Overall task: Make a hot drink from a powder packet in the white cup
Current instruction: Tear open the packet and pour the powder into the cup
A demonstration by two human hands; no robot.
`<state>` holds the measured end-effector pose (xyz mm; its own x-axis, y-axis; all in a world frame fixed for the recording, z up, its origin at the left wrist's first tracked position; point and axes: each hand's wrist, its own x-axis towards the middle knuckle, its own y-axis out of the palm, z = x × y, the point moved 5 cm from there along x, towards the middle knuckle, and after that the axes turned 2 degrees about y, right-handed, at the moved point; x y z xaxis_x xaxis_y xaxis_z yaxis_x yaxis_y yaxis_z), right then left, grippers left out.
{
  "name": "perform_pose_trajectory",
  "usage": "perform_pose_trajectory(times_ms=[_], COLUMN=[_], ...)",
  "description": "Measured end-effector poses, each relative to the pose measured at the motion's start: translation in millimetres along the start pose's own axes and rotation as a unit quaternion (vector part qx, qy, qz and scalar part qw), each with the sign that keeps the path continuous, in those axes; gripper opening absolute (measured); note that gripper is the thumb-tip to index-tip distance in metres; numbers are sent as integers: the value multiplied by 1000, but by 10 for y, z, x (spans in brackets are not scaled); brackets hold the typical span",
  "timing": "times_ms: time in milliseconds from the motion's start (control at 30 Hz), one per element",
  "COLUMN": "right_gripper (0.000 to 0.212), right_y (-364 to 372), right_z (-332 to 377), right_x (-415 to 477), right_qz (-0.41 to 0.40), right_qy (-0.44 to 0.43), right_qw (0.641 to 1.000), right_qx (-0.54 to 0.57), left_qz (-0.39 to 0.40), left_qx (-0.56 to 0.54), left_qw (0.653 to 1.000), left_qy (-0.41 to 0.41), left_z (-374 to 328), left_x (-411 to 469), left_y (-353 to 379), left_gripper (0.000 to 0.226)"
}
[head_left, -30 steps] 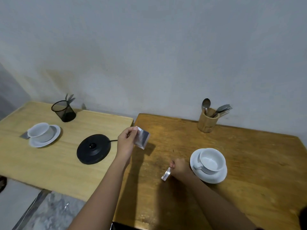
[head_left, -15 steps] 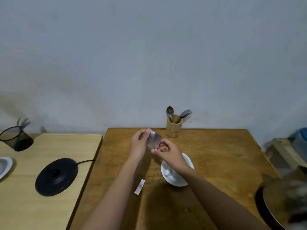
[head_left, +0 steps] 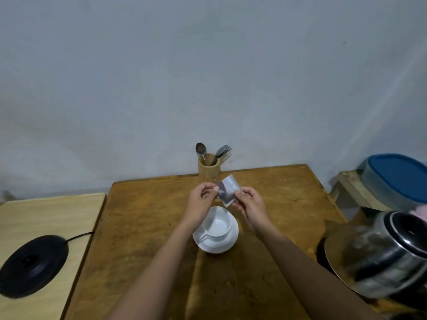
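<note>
Both hands share the grip: the left hand [head_left: 200, 199] pinches the left edge of the silver packet [head_left: 228, 190], the right hand [head_left: 250, 203] its lower right edge. The packet hangs tilted, above and just beyond the empty white cup [head_left: 217, 226] on its saucer [head_left: 228, 243] on the bench [head_left: 143, 227].

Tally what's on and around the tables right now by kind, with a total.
Cups: 1, white cup
Saucers: 1, saucer
Packets: 1, powder packet, held by left hand and right hand
Utensil holders: 1, wooden holder
Kettles: 1, kettle
Kettle bases: 1, black base
Lidded tubs: 1, blue-lidded tub
Total: 7
</note>
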<state>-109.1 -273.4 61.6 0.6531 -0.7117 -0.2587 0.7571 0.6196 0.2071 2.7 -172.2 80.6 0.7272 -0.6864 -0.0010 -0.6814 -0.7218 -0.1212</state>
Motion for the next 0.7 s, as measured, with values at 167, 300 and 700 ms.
perform_pose_trajectory(times_ms=[167, 300, 700], right_gripper=[12, 12, 8], right_y=[-104, -175, 121], right_z=[-101, -113, 0], right_x=[47, 109, 359], right_qz=[-14, 6, 158], right_qy=[57, 61, -63], right_qw=[997, 985, 828], right_qx=[-51, -163, -534], left_qz=[38, 79, 104], left_qx=[54, 139, 329], left_qw=[997, 986, 939], left_qy=[-42, -35, 10], left_z=[110, 135, 318], left_x=[37, 110, 191], left_y=[111, 180, 109], left_gripper=[27, 59, 14])
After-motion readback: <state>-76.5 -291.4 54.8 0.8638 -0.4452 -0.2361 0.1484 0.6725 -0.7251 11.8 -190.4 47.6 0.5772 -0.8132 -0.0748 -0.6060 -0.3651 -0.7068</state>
